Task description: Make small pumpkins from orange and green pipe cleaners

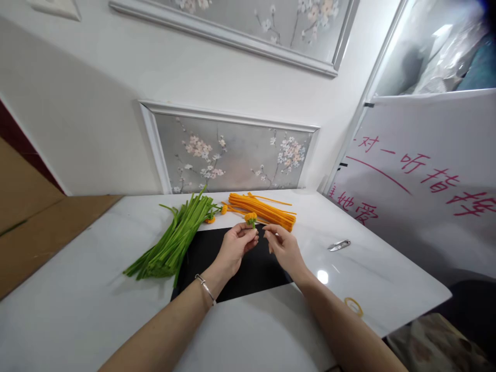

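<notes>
My left hand (pixel 237 244) pinches a small orange pipe-cleaner flower (pixel 250 217) by its green base, with the bloom upright above the fingertips. Just to its right, my right hand (pixel 282 245) has its fingers curled in close to the flower; what sits between them, if anything, is too small to make out. Both hands are over a black mat (pixel 209 253). Behind them lies a bundle of orange pipe cleaners (pixel 263 209). On the left is a large pile of green pipe cleaners (pixel 174 240), and beside its tips rest small orange flower heads (pixel 210 219).
Small silver snips (pixel 339 245) lie on the white table (pixel 93 310) to the right. Nearer the right edge is a yellow ring-shaped band (pixel 353 307). A wall with a floral panel (pixel 236 155) closes off the back, and a whiteboard (pixel 418 191) with red writing stands at the right.
</notes>
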`<state>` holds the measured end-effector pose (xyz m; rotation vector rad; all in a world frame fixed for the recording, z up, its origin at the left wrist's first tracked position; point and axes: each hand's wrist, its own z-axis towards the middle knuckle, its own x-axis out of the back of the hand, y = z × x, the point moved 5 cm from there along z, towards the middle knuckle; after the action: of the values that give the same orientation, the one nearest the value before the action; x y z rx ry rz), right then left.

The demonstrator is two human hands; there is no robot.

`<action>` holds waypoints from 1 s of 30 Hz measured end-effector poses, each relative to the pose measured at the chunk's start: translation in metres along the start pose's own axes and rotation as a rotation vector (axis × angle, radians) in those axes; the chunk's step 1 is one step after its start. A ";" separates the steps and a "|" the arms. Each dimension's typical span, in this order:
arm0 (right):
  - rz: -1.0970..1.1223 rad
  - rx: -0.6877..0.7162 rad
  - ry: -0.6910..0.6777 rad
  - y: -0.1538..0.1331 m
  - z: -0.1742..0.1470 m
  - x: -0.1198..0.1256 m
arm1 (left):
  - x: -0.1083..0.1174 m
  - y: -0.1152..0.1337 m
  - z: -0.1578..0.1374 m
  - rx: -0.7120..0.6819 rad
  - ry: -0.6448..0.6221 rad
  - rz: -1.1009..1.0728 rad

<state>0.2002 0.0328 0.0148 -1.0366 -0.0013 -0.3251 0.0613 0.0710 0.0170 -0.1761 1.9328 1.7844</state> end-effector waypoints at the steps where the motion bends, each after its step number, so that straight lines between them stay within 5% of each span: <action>1: -0.005 -0.005 -0.010 0.001 0.000 -0.001 | 0.000 -0.001 0.000 0.016 0.004 -0.018; 19: -0.146 0.111 -0.035 -0.018 -0.002 -0.005 | -0.002 -0.017 -0.005 0.070 -0.032 0.040; 30: 0.038 -0.078 0.135 0.000 0.008 0.006 | -0.010 0.005 0.000 -0.114 -0.071 0.247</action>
<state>0.2074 0.0381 0.0199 -1.0887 0.1531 -0.3621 0.0678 0.0697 0.0259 0.0907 1.8700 2.0321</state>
